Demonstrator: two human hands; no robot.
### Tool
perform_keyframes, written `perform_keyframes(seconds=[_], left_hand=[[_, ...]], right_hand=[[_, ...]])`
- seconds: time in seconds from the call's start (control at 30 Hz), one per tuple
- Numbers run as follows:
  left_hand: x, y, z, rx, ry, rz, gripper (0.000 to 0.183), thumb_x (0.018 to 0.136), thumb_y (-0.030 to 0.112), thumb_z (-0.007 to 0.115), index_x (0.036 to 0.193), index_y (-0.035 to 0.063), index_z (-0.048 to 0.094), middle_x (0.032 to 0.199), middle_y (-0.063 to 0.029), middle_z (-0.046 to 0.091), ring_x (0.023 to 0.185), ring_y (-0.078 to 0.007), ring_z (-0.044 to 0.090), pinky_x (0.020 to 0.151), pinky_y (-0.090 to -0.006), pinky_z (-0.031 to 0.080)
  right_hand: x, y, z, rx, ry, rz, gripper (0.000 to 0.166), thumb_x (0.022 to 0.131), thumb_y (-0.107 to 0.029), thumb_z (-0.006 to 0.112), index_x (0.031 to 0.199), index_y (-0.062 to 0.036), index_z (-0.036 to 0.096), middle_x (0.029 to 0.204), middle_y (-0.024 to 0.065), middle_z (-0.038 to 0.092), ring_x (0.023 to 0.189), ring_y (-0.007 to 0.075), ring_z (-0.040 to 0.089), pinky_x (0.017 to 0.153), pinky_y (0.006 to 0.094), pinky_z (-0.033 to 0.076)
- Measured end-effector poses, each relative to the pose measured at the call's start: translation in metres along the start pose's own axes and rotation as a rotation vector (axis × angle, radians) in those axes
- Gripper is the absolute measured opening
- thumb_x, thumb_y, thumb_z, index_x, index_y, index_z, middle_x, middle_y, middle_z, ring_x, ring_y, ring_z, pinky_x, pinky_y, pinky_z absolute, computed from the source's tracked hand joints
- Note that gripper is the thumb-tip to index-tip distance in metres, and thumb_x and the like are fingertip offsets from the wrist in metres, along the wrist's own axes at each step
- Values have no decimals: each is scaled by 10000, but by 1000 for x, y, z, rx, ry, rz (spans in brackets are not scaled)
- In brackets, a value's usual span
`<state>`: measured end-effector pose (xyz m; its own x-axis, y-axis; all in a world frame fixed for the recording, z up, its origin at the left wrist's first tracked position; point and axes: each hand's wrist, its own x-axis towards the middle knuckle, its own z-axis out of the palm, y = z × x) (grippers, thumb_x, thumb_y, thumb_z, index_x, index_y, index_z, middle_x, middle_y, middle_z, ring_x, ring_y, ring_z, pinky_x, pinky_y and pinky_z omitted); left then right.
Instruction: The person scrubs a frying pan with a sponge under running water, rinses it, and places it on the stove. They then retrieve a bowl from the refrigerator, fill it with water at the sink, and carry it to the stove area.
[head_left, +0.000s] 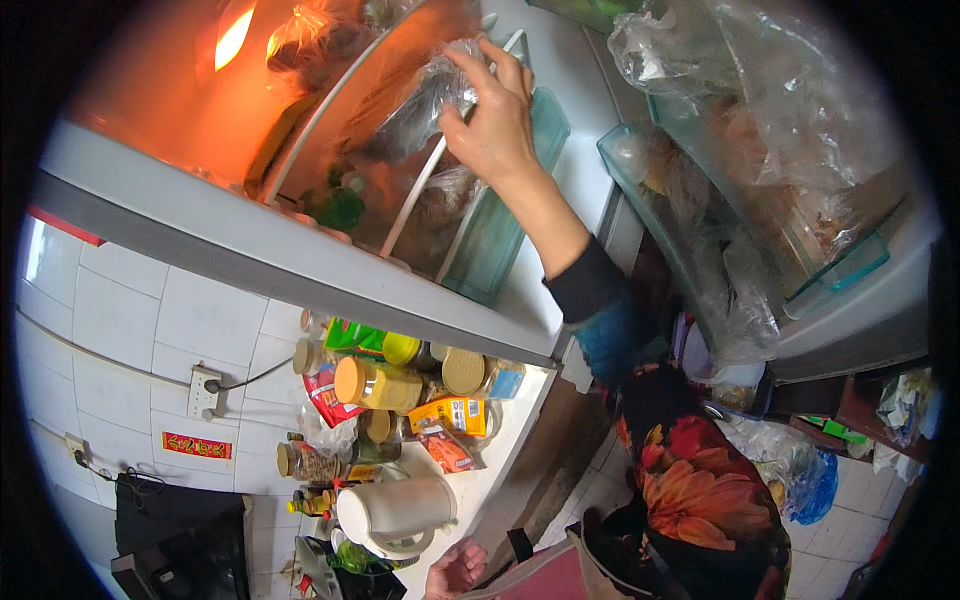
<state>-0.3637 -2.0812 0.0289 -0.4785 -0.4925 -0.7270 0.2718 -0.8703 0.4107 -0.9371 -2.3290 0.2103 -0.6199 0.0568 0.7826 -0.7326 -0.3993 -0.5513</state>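
My right hand (491, 124) reaches into an opened refrigerator (300, 262). Its thumb and fingers are around the edge of a clear plastic bag (416, 112), above a white shelf edge (420, 191); the bag's contents are unclear. Close to the wrist is a teal door-style bin or drawer (487, 247). Green leafy food (337, 206) lies deeper on the shelf. At the bottom of the picture my left hand (457, 568) is partly visible, its fingers loosely curled and apart with nothing in them. It is nearest to a white electric kettle (401, 510).
The refrigerator door (832, 300), at right, carries teal bins (675, 225) packed with plastic bags. Jars (382, 384) and food packets (450, 444) crowd a white counter (506, 457). A power strip (204, 391) hangs on the tiled wall. Bags (814, 480) lie on the floor.
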Motion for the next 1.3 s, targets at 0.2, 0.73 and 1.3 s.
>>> perform_keyframes(seconds=[0.2, 0.73, 1.3], left_hand=[[-1, 1, 39, 10, 156, 39, 392, 802, 254, 653, 1117, 38, 563, 857, -46, 547, 735, -187, 510, 700, -309, 460], [55, 7, 22, 156, -54, -54, 407, 853, 198, 558, 1225, 46, 495, 1054, -104, 643, 1060, -276, 577, 938, -439, 419], [45, -3, 22, 200, 29, -61, 448, 831, 198, 571, 1239, 51, 460, 1080, -120, 616, 1070, -291, 565, 937, -441, 423]], right_hand=[[-56, -73, -114, 181, 136, 4, 351, 696, -18, 600, 1046, -25, 605, 1111, 162, 580, 991, 294, 548, 898, 360, 427], [-31, -118, -354, -584, 404, -138, 386, 892, -39, 540, 1268, -1, 459, 1288, 139, 502, 1100, 207, 511, 898, 321, 418], [-60, -138, -385, -480, 245, 75, 191, 931, -62, 515, 1055, 36, 622, 998, 104, 639, 883, 147, 590, 817, 270, 473]])
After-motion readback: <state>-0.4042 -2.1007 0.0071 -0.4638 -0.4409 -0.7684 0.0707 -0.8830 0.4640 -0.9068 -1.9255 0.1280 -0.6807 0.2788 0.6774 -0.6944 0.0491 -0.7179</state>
